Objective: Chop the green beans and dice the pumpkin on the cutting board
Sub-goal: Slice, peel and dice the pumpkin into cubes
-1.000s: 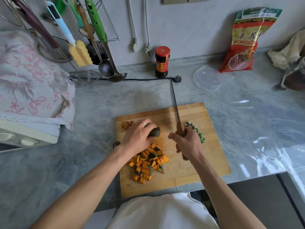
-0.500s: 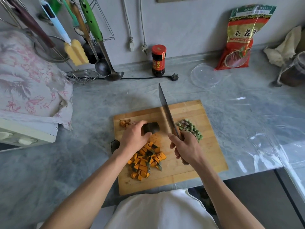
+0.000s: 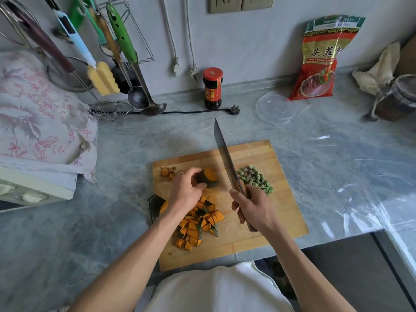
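On cutting board (image 3: 265, 158), centre of frame: left hand (image 3: 185, 190) curled over pumpkin wedge (image 3: 208, 177), fingertips pinning it to the wood, dark rind up and orange flesh showing at the right edge. Right hand (image 3: 253, 207) wrapped fully closed around handle of cleaver (image 3: 222, 154). Blade angled away from the body, tip reaching past the far edge of the board, its edge just right of the wedge; whether blade touches board or wedge cannot be told.

Below left hand: diced pumpkin (image 3: 199, 225) heaped in orange cubes, some with green skin, lying on the near-left part of the board. Second pumpkin piece (image 3: 158, 204) at the left edge of the board, partly hidden by the left wrist. Small scraps (image 3: 167, 171) near the far-left corner. Chopped green beans (image 3: 255, 179) piled right of the blade, just beyond the right knuckles.

Board resting on grey marbled counter (image 3: 112, 154), near edge overhanging toward a white garment (image 3: 216, 289).

Further out, against the wall: sauce bottle (image 3: 212, 87) with red cap, upright; black plug (image 3: 234, 109) and cord lying just in front of it. Clear plastic lid (image 3: 278, 107) flat on the counter to the right, red food bag (image 3: 320, 57) leaning on the wall behind it. Jar (image 3: 399, 97) and crumpled cloth (image 3: 374, 73) at far right. Left side: ladles (image 3: 144, 97), wire strainer (image 3: 110, 109) and yellow sponge brush (image 3: 102, 77) hanging from or resting near a rack; floral fabric (image 3: 38, 115) draped over a white appliance (image 3: 29, 192).
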### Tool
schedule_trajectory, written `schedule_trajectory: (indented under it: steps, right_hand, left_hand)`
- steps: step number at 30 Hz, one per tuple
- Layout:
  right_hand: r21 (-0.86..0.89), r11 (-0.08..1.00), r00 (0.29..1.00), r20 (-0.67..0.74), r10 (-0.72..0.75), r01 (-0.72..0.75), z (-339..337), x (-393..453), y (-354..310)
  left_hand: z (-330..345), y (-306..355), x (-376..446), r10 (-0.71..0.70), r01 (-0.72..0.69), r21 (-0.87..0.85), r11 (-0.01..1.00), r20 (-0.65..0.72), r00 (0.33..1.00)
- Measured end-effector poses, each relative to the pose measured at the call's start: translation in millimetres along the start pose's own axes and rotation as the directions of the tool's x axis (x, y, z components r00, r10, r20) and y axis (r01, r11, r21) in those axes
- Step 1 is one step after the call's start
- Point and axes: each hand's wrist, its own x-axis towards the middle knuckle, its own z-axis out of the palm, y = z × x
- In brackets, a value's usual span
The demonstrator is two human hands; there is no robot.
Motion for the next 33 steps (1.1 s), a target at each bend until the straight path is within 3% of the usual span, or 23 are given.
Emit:
schedule_trajectory:
  steps: [4,8,16,18,20,23,25,27,29,31,33]
  right_hand:
    - [0.020,1.000,1.000,-0.006,-0.001,0.001,-0.9,0.3,-0.1]
    - [0.013,1.000,1.000,0.009,-0.005,0.005,-0.4,1.5,-0.3]
    - [0.021,1.000,1.000,0.026,-0.007,0.006,-0.1,7.8,1.7]
    - [0.017,1.000,1.000,0.026,-0.010,0.010,-1.5,8.3,2.6]
    - [0.017,1.000,1.000,0.029,-0.008,0.007,-3.3,8.6,4.4]
    - [0.013,1.000,0.999,0.033,-0.007,0.007,-4.9,9.8,5.7]
    - [0.005,1.000,0.999,0.036,0.000,0.000,-6.1,9.4,5.8]
    - [0.003,1.000,0.999,0.036,-0.002,0.002,-6.6,7.0,5.7]
    - [0.007,1.000,0.999,0.033,0.005,-0.005,-7.9,3.6,6.5]
    - [0.014,1.000,1.000,0.028,0.011,-0.011,-9.9,1.6,6.9]
    - [0.010,1.000,1.000,0.011,0.018,-0.018,-11.8,0.9,7.1]
  left_hand:
    - [-0.3,-10.9,-1.0,0.071,-0.071,0.019,0.997,0.006,0.997]
    - [-3.3,-3.1,3.0,-0.007,0.007,-0.022,1.000,0.015,1.000]
    - [-9.1,5.1,24.9,-0.162,0.160,0.138,0.977,0.003,0.987]
    - [-13.0,3.4,25.9,-0.060,0.060,0.168,0.984,-0.005,0.998]
    - [-16.6,3.8,29.6,0.125,-0.150,0.240,0.959,0.120,0.985]
    - [-17.9,9.4,36.1,0.284,-0.442,0.454,0.774,0.375,0.883]
    - [-14.8,11.9,41.7,0.269,-0.502,0.551,0.666,0.451,0.851]
    - [-9.6,12.9,44.2,0.274,-0.477,0.564,0.674,0.408,0.871]
    - [-5.3,15.6,43.6,0.232,-0.326,0.412,0.851,0.262,0.937]
    - [-1.2,17.2,38.7,0.055,-0.068,0.088,0.994,0.143,0.988]
    - [2.7,19.0,30.8,-0.136,0.168,-0.319,0.933,0.120,0.983]
